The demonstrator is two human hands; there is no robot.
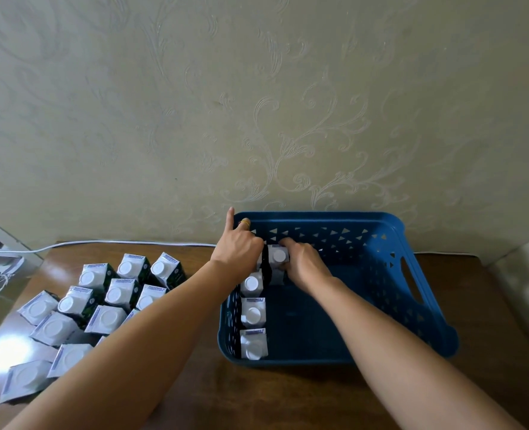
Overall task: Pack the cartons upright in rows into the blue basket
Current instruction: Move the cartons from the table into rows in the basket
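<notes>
Both hands, the left hand point(239, 249) and right hand point(303, 263), grip a carton point(278, 256) at the far left corner of the blue basket point(418, 293), starting a second row; next probably fetch another from the table point(288, 395).

Both hands at the far-left corner of the blue basket point(412, 274)

The right hand point(306, 265) grips an upright carton point(278, 257) there; the left hand point(241, 249) rests beside it, forefinger raised. Three cartons point(253, 313) line the basket's left wall; loose cartons point(101, 302) crowd the table's point(288, 395) left edge.
</notes>
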